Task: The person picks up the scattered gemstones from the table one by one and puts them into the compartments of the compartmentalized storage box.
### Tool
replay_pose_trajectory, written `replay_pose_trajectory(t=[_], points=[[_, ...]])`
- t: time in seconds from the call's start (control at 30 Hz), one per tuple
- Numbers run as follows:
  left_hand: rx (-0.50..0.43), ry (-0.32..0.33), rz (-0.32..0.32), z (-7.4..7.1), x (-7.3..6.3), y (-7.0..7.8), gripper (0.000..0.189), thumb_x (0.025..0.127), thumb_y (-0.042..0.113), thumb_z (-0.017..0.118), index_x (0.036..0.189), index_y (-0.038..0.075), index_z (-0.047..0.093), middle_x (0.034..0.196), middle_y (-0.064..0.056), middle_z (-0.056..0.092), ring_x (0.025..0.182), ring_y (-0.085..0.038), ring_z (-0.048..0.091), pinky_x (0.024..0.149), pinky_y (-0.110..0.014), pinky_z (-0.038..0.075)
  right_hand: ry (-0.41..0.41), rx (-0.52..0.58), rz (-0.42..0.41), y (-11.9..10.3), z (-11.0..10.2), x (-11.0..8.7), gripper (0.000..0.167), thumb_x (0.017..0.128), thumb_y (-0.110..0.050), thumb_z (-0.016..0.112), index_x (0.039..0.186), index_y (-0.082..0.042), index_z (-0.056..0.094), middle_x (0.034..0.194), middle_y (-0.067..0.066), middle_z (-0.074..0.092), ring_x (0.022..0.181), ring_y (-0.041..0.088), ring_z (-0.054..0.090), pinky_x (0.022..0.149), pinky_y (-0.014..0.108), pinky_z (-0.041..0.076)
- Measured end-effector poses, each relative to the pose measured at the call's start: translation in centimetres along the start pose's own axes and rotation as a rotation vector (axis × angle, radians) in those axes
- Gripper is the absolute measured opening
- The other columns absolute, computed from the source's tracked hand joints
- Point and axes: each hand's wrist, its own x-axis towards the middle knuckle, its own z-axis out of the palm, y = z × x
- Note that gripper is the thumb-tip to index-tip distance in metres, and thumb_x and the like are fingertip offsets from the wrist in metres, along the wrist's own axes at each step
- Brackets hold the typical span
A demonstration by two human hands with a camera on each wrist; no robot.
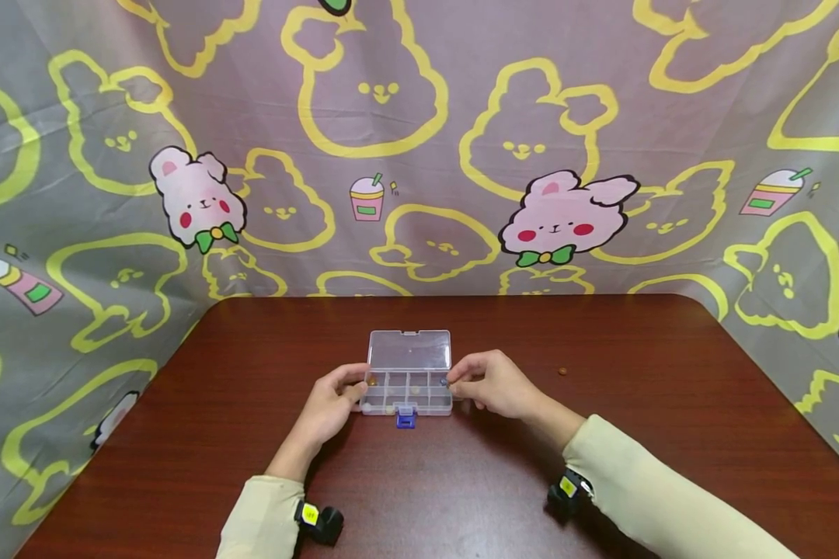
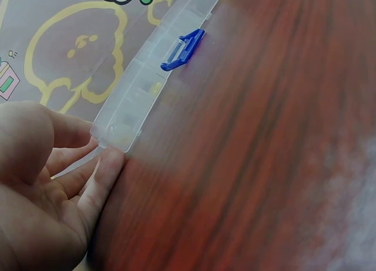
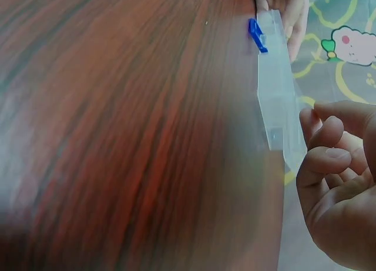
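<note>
A clear plastic compartment box [image 1: 407,409] stands on the table with its lid [image 1: 409,350] raised at the back and a blue latch [image 1: 406,419] at the front. Small beads lie in some compartments, among them an amber bead [image 1: 373,381] at the left and a bluish bead [image 1: 443,381] at the right. My left hand [image 1: 330,404] grips the box's left end between thumb and fingers. At the right end, my right hand [image 1: 492,386] has curled fingers and thumb close together by the bluish bead; I cannot tell whether anything is between the fingertips.
A small amber bead [image 1: 562,371] lies on the brown wooden table [image 1: 643,404], right of the box. Patterned cloth [image 1: 419,264] hangs behind the table and along both sides. Each wrist carries a small black camera.
</note>
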Motion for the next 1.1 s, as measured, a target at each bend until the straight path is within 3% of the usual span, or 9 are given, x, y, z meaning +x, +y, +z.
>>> replay_pose_trajectory(t=[0.4,0.63,1.1], points=[[0.012,0.002,0.007,0.1,0.1,-0.1,0.032,0.096,-0.005,0.058,0.128,-0.004,0.063,0.121,-0.022,0.065,0.099,-0.027,0.063,0.073,-0.029,0.055,-0.021,0.005,-0.029,-0.7,1.5,0.9,0.007,0.087,0.001,0.073,0.094,0.003,0.073,0.074,0.006,0.067,0.048,0.012,0.048,0.043,0.023,0.041],[-0.004,0.007,0.015,0.0,0.0,-0.1,0.032,0.096,-0.005,0.058,0.127,-0.005,0.063,0.121,-0.023,0.065,0.098,-0.027,0.064,0.072,-0.029,0.055,-0.043,-0.002,-0.053,-1.2,2.2,1.2,0.006,0.087,0.002,0.073,0.093,0.002,0.074,0.077,0.013,0.069,0.047,0.011,0.047,0.044,0.023,0.042],[0.001,0.005,0.010,0.0,0.2,-0.3,0.032,0.096,-0.005,0.057,0.127,-0.004,0.063,0.120,-0.022,0.065,0.098,-0.026,0.064,0.072,-0.029,0.056,-0.067,0.002,-0.032,-2.1,3.2,1.7,0.004,0.087,0.002,0.072,0.091,0.003,0.073,0.074,0.008,0.069,0.047,0.008,0.047,0.045,0.022,0.041]])
